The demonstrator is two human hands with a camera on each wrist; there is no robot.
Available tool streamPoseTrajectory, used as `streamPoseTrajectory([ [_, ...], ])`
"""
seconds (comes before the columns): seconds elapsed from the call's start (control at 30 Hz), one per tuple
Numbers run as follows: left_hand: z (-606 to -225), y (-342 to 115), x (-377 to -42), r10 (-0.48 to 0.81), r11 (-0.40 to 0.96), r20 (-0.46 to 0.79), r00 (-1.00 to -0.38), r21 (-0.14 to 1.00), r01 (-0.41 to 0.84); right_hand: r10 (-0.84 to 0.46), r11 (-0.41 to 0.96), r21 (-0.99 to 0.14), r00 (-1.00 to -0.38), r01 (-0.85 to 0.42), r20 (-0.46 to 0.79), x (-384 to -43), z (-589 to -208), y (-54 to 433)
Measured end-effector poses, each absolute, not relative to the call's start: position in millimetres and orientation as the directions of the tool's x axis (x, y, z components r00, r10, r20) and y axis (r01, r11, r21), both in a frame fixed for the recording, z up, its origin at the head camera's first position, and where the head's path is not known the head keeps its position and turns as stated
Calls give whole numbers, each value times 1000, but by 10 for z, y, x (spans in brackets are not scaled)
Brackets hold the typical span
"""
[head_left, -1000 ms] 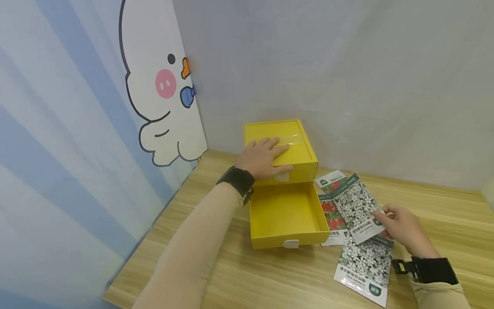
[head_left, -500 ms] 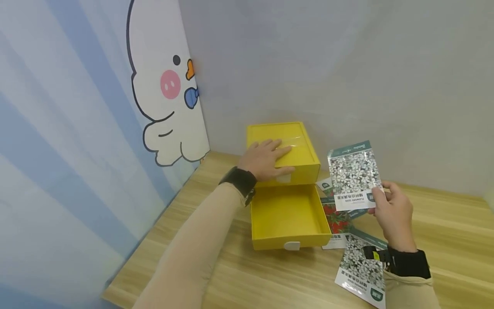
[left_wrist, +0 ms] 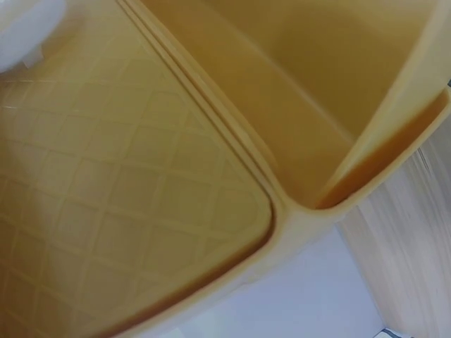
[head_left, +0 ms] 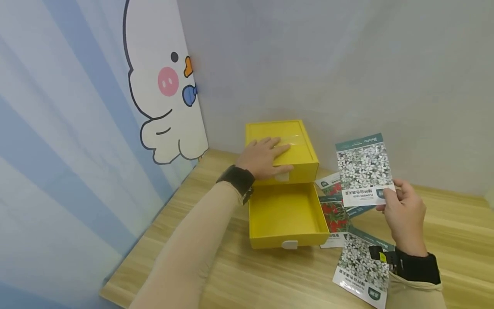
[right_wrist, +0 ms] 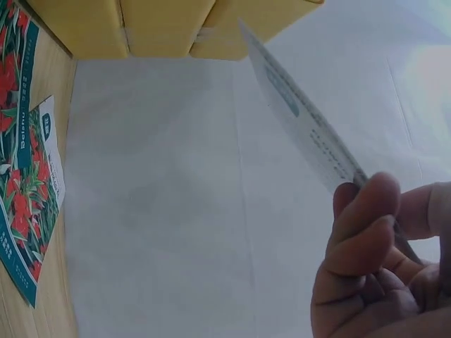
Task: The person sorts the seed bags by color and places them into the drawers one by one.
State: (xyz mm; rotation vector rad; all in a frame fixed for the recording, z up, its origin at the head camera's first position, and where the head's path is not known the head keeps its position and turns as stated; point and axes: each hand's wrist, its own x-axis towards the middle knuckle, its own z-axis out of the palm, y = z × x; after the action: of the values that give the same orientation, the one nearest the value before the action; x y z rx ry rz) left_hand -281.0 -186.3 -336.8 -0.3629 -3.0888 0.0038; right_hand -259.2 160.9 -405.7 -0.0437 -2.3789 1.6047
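Note:
In the head view my right hand (head_left: 405, 214) pinches a flower seed packet (head_left: 365, 169) by its lower right corner, raised above the table with its white-flower picture facing me. The right wrist view shows that packet (right_wrist: 303, 113) nearly edge-on between thumb and fingers. My left hand (head_left: 263, 159) rests, fingers spread, on top of a yellow drawer box (head_left: 305, 148). Below it the lower drawer (head_left: 287, 212) is pulled out, with nothing inside it. A second white-flower packet (head_left: 362, 264) lies on the table, and red-flower packets (head_left: 335, 216) lie beside the drawer.
The wooden table (head_left: 231, 274) meets a grey wall (head_left: 347, 64) behind the box. At the left hangs a blue striped curtain (head_left: 58, 150), next to a white cartoon figure (head_left: 166, 124). Another red-flower packet (right_wrist: 32, 204) shows in the right wrist view.
My right hand has lifted the white-flower packet off the pile and tilted it upright, then moved it slightly right. My left hand has stayed on the box.

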Motion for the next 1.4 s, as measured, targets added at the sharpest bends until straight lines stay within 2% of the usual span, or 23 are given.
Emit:
streamPoseTrajectory([
  [0.47,-3425,-1888,-2822,228,974,35,-973,10,228,213,325,-913,-921,-247,325,-2520,-4001,1592],
  [0.8,-3404,-1884,-2827,223,974,34,-974,14,224,260,186,-933,-900,-309,350,-2446,-3888,1562],
  [1.07,-3418,-1865,-2849,228,974,42,-973,-3,228,218,55,-943,-918,-328,332,-2293,-3822,1567],
  [1.27,-3432,-1860,-2851,232,973,41,-972,-5,232,211,-69,-908,-896,-413,392,-2215,-3804,1527],
  [1.4,-3440,-1856,-2828,235,972,40,-971,-14,234,127,-91,-885,-886,-457,445,-2130,-3820,1545],
])
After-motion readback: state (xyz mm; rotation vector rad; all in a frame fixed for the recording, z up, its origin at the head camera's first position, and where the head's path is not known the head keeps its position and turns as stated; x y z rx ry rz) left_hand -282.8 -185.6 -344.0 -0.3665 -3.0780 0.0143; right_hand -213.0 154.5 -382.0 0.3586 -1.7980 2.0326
